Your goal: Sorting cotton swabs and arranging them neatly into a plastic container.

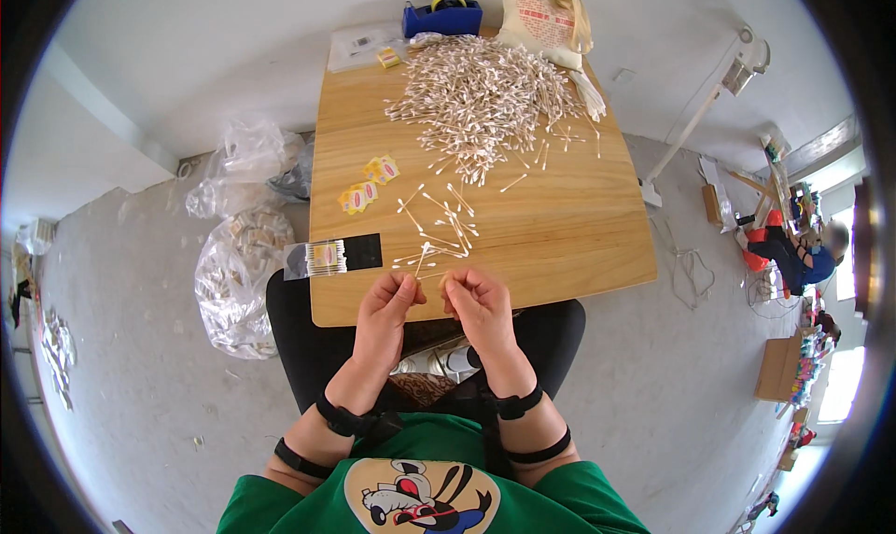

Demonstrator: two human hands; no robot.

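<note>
Both my hands are over the near edge of a wooden table. My left hand is closed in a pinch on a cotton swab, whose white tip points up and away. Close beside it, my right hand is also pinched shut; a thin stick shows between the two hands, but what the right fingertips hold is hidden. Several loose cotton swabs lie just beyond my fingers. To the left, a clear packet of swabs with a yellow label lies partly on a black pad.
A large heap of cotton swabs covers the far table. Yellow cards lie at left; a blue tape dispenser and cream bag stand behind. Stuffed clear bags and a white stand flank the table. Another person sits far right.
</note>
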